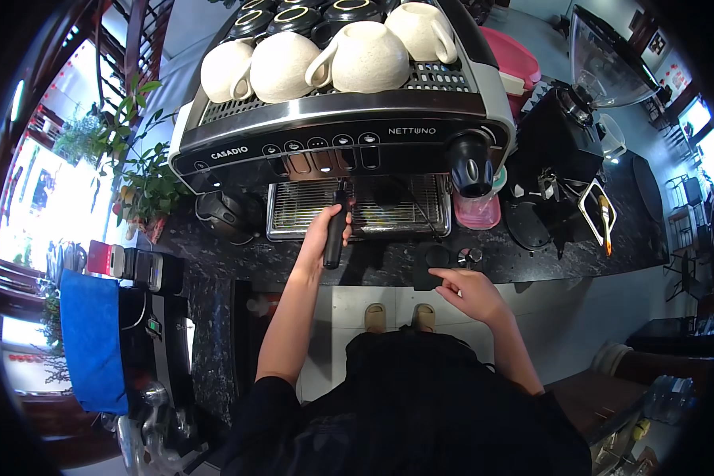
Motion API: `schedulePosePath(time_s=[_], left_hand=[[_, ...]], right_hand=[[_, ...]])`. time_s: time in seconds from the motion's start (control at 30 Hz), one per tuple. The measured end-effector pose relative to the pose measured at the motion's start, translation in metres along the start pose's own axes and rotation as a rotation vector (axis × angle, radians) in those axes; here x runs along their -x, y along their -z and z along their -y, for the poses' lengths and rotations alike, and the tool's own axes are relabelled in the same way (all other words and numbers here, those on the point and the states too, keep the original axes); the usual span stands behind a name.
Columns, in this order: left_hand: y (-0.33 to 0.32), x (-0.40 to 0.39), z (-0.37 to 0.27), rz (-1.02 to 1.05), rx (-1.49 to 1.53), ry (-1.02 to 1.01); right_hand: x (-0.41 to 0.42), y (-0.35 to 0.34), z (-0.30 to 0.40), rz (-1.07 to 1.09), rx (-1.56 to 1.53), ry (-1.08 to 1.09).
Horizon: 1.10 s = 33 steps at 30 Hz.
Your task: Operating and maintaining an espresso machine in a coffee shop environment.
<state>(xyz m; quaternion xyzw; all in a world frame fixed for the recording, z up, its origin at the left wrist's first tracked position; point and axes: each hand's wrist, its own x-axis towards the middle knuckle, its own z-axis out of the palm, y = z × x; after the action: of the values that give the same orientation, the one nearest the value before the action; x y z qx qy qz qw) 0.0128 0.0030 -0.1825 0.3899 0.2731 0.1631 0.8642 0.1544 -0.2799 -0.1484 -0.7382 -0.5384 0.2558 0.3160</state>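
Note:
My left hand is wrapped around the black handle of a portafilter, at the front of a Casadio espresso machine. The portafilter's head is hidden under the machine's front panel. Below it lies the slatted metal drip tray. My right hand holds nothing; its index finger reaches towards a black tamping mat at the counter's edge, and whether it touches is unclear. On the mat sits a round black piece, with a small metal tool just to its right.
Upturned cream cups and black cups crowd the machine's top. To the right stand a coffee grinder, a brush and a pink container. Leftward are a dark rounded appliance, a plant and a blue cloth.

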Motion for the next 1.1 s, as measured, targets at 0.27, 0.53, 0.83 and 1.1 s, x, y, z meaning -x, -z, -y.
schedulePosePath(time_s=[0.27,0.53,0.83,1.1], left_hand=[[0.001,-0.008,0.016,-0.197,-0.612,-0.276],[-0.007,0.006,0.002,0.076,0.161,0.086],[-0.005,0.023,-0.012,0.07,-0.067,0.149],[0.004,0.027,-0.031,0.121,-0.17,0.173]], right_hand=[[-0.002,0.004,0.002,-0.014,0.006,0.015],[-0.028,0.018,0.032,0.053,0.064,0.071],[-0.114,0.009,0.122,-0.323,0.337,0.414],[-0.118,0.002,0.137,-0.265,0.394,0.272]])
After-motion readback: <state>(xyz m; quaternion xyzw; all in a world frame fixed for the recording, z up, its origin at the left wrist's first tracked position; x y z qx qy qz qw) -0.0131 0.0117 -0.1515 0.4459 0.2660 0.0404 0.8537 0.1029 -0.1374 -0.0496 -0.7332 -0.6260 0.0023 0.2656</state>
